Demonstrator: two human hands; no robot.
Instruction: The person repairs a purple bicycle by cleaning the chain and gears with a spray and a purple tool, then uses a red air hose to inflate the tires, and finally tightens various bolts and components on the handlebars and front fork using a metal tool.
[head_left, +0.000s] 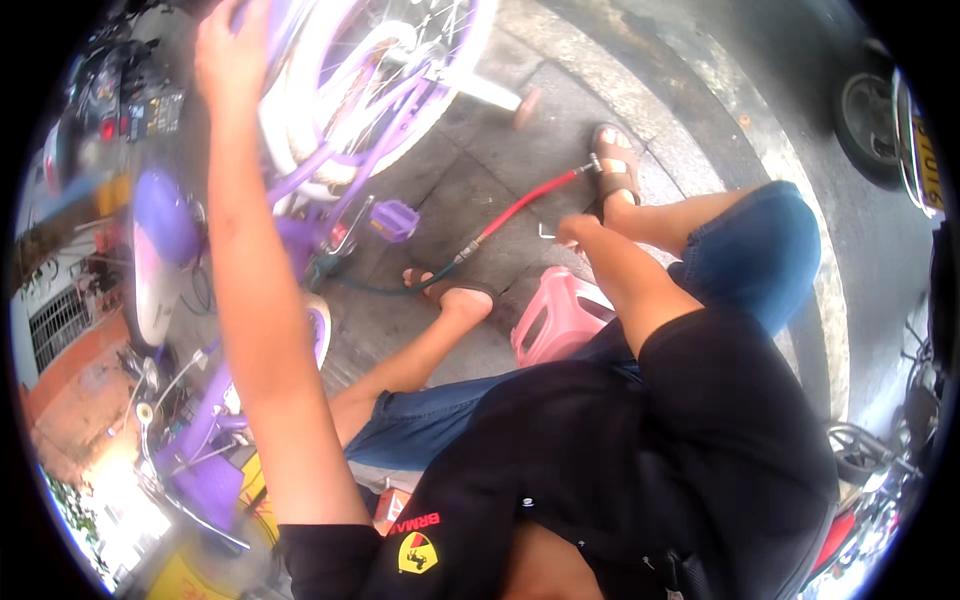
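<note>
At the upper left, my left hand [232, 55] grips the edge of a purple-and-white part of a small bicycle [400, 110], beside its spoked wheel [350, 55]. Glare and the picture's edge partly hide those fingers. A purple pedal [394, 220] and a purple-and-white saddle [165, 220] belong to the same area. Near my knee, my right hand [578, 231] is closed around a small L-shaped hex key [545, 232], whose bent end sticks out. Close by, a red and dark green air hose [520, 205] with metal fittings stretches between my sandalled feet.
A pink plastic stool [555, 315] stands beside my legs on grey paving. More purple frame and handlebar parts [205, 440] are at the left. A curb [735, 120] curves along the right, with a vehicle wheel [868, 125] beyond it. Motorbikes [870, 460] stand at the lower right.
</note>
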